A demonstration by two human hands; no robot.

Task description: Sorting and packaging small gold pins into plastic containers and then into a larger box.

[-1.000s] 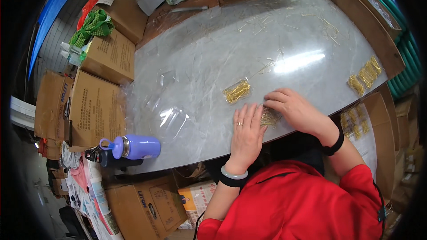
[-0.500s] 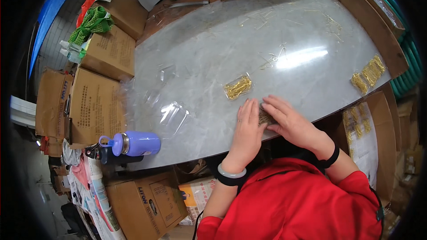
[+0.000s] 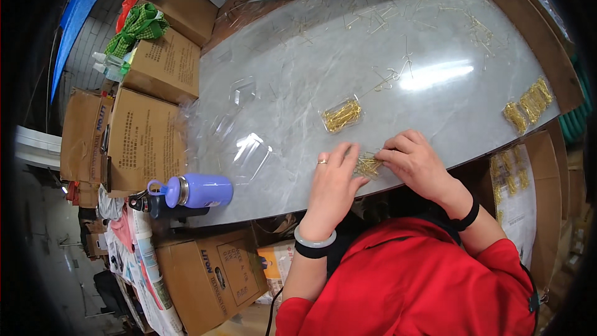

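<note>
A small bundle of thin gold wire pieces point(image 3: 368, 165) lies at the table's near edge between my hands. My left hand point(image 3: 333, 182) rests along its left side, fingers stretched out and thumb apart, the fingertips close to the wires. At the bundle's right end, my right hand point(image 3: 415, 165) has its fingers bent and pinched on the wires. Just beyond them sits a clear plastic tray point(image 3: 328, 128) filled with gold wire pieces point(image 3: 346, 114). Loose bent wires point(image 3: 387, 79) lie farther back.
A purple bottle point(image 3: 208, 191) lies on its side at the front left, near empty clear trays point(image 3: 252, 149). Cardboard boxes point(image 3: 146, 140) line the left. Gold wire bundles point(image 3: 528, 104) are at the right edge; scattered wires point(image 3: 379, 18) lie at the back.
My hands have drawn apart from over the bundle, uncovering it. My right fingers have curled from flat to bent at its end. The whole view has shifted slightly.
</note>
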